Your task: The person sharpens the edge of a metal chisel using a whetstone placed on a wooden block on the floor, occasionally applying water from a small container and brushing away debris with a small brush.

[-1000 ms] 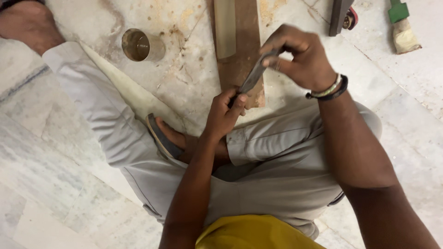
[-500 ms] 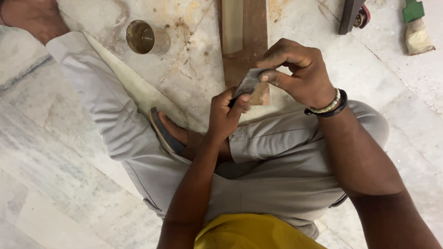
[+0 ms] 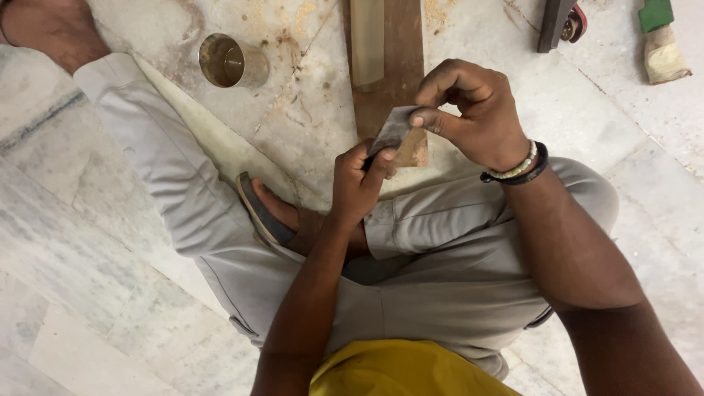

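Sitting cross-legged on a marble floor (image 3: pixel 88 242), the person holds one small grey blade (image 3: pixel 391 132) between two hands just above the lap. Going from the left: one bare foot (image 3: pixel 40 29) lies at the top corner, at the end of a leg stretched out in grey trousers (image 3: pixel 147 161). Next comes one metal cup (image 3: pixel 231 62), standing upright on the stained floor, well apart from the hands. Below it, one sandal (image 3: pixel 258 209) shows on the folded foot tucked under the knee.

In the middle, the left hand (image 3: pixel 359 183) grips the lower end of the blade, fingers curled together around it and the thumb pressed on its flat side. One long wooden board (image 3: pixel 400 73) lies on the floor behind the blade, running up out of the picture, with one paler strip (image 3: pixel 367 40) resting along its top. The blade's upper end overlaps the near end of the board in the view; I cannot tell whether it touches the board.

The right hand (image 3: pixel 473 114) pinches the blade's upper end, thumb and forefinger closed on it, the other fingers bent. Two bracelets (image 3: pixel 517 169) sit on that wrist, one beaded, one dark.

At the far right, one dark tool (image 3: pixel 557 22) and one green-handled tool with a cloth-wrapped end (image 3: pixel 660 40) lie on the floor, near each other.
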